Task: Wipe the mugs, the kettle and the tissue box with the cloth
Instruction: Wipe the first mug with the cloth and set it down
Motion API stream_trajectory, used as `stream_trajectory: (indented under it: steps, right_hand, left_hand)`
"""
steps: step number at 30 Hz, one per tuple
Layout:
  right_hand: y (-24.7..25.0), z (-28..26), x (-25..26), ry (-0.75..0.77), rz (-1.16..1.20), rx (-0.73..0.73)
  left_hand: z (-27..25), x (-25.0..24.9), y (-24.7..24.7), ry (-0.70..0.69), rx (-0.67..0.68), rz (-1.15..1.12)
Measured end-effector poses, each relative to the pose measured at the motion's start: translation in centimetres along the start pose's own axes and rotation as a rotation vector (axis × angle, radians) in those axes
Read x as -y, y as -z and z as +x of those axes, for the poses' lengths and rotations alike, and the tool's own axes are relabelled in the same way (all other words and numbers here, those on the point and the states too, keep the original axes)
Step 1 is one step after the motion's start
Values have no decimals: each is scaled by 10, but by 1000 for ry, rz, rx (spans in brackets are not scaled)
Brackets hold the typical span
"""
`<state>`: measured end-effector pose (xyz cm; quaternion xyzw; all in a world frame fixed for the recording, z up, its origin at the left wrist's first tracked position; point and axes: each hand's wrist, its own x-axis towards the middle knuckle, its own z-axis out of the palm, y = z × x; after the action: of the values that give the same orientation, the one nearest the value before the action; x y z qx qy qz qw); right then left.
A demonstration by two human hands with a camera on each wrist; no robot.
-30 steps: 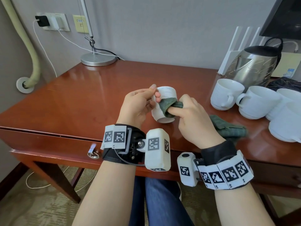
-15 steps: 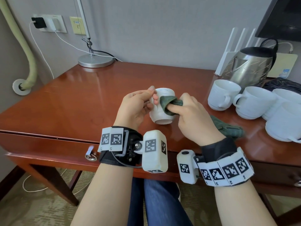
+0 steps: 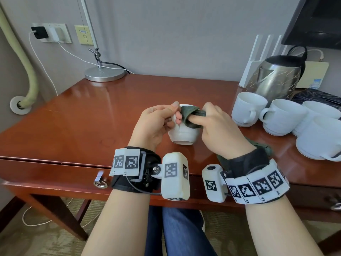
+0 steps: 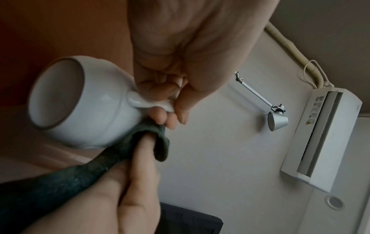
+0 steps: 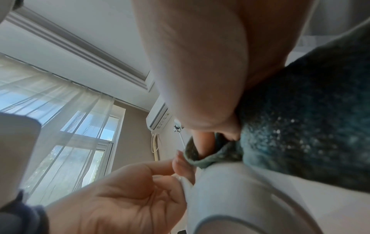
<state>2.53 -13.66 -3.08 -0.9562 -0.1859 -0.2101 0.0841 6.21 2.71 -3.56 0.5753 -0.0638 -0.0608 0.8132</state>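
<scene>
My left hand (image 3: 162, 119) holds a white mug (image 3: 184, 134) by its handle (image 4: 148, 102), lifted over the desk and tipped so its foot faces me. My right hand (image 3: 212, 124) grips a dark green cloth (image 3: 190, 115) and presses it over the mug's rim and upper wall. The cloth's tail (image 3: 265, 146) trails behind my right wrist. The cloth (image 4: 60, 178) wraps one right finger in the left wrist view. Several more white mugs (image 3: 247, 109) stand at the right. The steel kettle (image 3: 276, 80) stands behind them. No tissue box shows.
The red-brown desk (image 3: 92, 117) has a lamp base (image 3: 105, 74) at the back left. A white router (image 3: 258, 60) and a dark screen (image 3: 317, 21) are at the back right. A black wrapped item (image 3: 317, 96) lies beside the kettle. A drawer key (image 3: 99, 180) sticks out at the front.
The mug has tipped further, its foot now turned toward me. My right hand has slid the cloth up over the rim.
</scene>
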Motion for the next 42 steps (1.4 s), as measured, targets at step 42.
stream_trajectory:
  steps: [42]
  right_hand:
    - [-6,-20,-1,-109,80,69]
  left_hand:
    - [-7,-4,3,49,15,-60]
